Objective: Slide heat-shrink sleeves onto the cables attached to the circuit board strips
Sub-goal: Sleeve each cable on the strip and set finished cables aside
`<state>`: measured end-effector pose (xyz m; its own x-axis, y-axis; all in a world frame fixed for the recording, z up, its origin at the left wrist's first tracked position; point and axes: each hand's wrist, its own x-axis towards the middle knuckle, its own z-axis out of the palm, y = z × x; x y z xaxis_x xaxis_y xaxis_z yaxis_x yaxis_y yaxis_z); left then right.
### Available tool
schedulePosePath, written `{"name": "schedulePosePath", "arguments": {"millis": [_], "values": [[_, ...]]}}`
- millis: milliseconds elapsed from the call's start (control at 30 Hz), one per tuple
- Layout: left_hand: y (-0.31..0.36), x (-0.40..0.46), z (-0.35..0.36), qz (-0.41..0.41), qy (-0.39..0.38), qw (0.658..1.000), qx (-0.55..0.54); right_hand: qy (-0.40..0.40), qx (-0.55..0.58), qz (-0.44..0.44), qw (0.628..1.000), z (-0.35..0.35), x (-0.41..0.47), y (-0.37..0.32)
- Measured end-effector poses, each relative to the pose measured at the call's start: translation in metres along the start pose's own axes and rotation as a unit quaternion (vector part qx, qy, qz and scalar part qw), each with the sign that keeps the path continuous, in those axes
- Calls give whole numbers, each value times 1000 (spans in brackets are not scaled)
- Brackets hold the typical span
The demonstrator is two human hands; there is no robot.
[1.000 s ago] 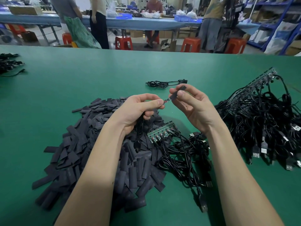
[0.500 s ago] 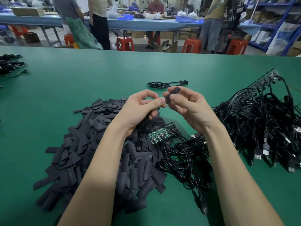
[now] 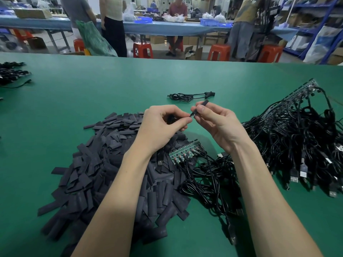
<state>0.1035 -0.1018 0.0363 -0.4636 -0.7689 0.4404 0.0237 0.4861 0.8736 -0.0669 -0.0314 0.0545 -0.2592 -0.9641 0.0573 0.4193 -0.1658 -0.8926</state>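
My right hand (image 3: 217, 123) pinches a black heat-shrink sleeve (image 3: 203, 104) between thumb and fingers, its far end sticking up past my fingertips. My left hand (image 3: 163, 123) pinches the end of a thin black cable (image 3: 172, 118), with its tip right at the sleeve's near end. Below my hands a green circuit board strip (image 3: 185, 152) lies on the table with several black cables (image 3: 207, 175) soldered to it. A big pile of loose black sleeves (image 3: 104, 167) covers the table under my left forearm.
A large tangle of black USB cables on another board strip (image 3: 300, 138) fills the right side. One coiled cable (image 3: 187, 96) lies beyond my hands. More cables (image 3: 11, 73) sit at the far left. People and red stools (image 3: 143, 50) stand behind the green table (image 3: 92, 93).
The hands stayed together above the pile. The sleeve in my right hand tilted up more steeply, and the cable tip in my left hand now meets its near end.
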Motion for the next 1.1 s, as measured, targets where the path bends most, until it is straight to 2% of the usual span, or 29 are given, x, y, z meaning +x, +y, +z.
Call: {"name": "schedulePosePath", "arguments": {"millis": [400, 733, 933, 1100], "values": [[-3, 1, 4, 22, -18, 999, -31, -21, -31, 16, 999, -4, -2, -2], [-5, 0, 4, 34, 2, 998, -52, -44, -32, 32, 998, -1, -2, 2], [-4, 0, 6, 32, 23, 997, -62, -5, -31, -62, 998, 8, -2, 5], [-4, 1, 5, 28, 36, 997, -65, 17, -28, -79, 996, 14, 0, 10]]}}
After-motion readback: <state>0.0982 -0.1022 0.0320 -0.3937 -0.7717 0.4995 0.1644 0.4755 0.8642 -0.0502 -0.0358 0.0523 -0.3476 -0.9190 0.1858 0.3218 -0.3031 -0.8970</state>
